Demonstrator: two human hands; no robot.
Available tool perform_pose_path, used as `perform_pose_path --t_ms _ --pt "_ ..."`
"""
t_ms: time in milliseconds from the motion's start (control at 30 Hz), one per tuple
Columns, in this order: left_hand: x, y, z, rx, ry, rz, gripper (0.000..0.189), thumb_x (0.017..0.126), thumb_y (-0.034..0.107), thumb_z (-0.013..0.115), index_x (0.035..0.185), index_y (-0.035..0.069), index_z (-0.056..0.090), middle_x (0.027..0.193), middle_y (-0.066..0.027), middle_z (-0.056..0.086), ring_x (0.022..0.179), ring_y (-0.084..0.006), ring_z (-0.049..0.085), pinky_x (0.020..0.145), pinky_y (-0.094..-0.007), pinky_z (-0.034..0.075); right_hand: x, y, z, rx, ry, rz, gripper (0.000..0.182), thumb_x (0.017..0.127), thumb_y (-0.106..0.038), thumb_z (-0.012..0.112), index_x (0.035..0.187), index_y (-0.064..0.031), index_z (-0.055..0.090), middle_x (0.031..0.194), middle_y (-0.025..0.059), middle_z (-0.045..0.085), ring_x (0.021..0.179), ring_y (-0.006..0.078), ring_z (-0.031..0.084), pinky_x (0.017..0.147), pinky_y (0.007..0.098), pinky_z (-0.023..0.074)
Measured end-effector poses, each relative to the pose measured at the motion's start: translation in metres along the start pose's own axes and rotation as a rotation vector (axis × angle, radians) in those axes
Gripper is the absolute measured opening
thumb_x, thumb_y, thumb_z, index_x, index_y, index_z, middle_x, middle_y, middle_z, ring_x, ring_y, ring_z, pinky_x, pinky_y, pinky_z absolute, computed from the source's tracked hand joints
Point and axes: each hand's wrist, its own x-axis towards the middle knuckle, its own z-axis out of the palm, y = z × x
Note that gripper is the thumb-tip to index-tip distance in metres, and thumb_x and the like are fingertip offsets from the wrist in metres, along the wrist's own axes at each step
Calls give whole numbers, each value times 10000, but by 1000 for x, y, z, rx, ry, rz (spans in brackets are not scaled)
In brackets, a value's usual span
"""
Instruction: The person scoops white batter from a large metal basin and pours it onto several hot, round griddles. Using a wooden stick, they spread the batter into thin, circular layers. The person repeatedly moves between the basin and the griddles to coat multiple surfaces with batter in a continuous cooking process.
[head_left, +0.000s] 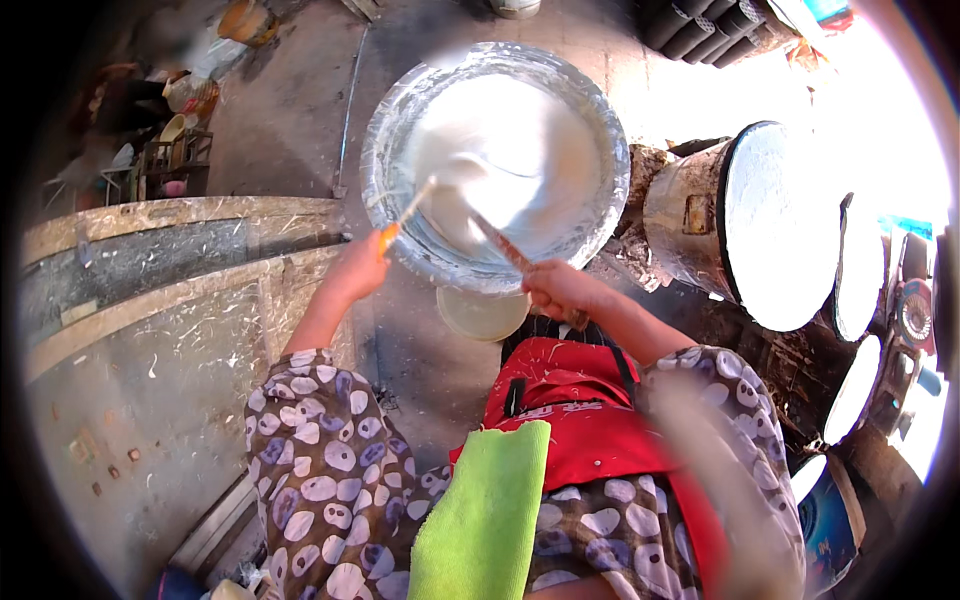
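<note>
A large round tub (382, 150), its rim crusted with white, holds a white liquid (517, 142) in front of me. My left hand (356, 266) grips the orange handle (388, 237) of a thin tool whose far end is over the liquid; its tip is blurred. My right hand (561, 291) is closed around a brown stick (504, 244), which slants into the liquid. What the stick's far end looks like is not clear. Below the tub's near rim sits a pale round container (482, 313), partly hidden. A green cloth (484, 517) hangs over my red apron (577, 442).
Wooden-framed boards (150, 375) splashed with white are at the left. A dirty bucket with a pale lid (686, 217) stands right of the tub, with more lidded containers (855, 390) beyond it. Dark perforated tubes (690, 37) lie at the top right.
</note>
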Motion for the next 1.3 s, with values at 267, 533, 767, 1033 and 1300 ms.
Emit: perform_pose_path --t_ms 267,533,767,1033,1300 --pt "-8 2 44 -269 253 -95 353 833 211 588 1100 17 466 908 -252 622 886 -418 595 756 -480 467 8 2 -78 -185 377 -32 217 884 -205 501 854 5 547 534 3 434 337 117 385 313 273 315" --pt "-52 19 76 -387 240 34 396 829 215 593 1155 36 456 845 -229 628 739 -390 622 652 -473 477 -62 58 -36 -288 182 224 205 824 -182 516 874 6 583 582 71 528 377 167 489 339 302 371" --pt "-88 23 60 18 657 211 519 856 175 557 1332 126 357 875 -203 637 753 -373 626 644 -458 483 -137 26 -59 -1624 349 -213 280 836 -225 485 820 -1 651 716 169 638 691 280 657 606 395 518" --pt "-145 30 0 81 988 151 543 865 148 567 1368 129 363 959 -155 645 735 -316 646 614 -405 502 -258 -33 -41 -1861 779 -128 205 871 -160 491 867 2 617 727 172 636 726 311 646 670 410 518" --pt "-123 42 8 -809 921 397 321 881 182 575 1161 49 494 823 -76 586 631 -170 570 541 -295 461 -252 -3 -31 -874 792 -747 243 908 -185 503 963 44 563 779 227 614 722 276 631 680 381 474"
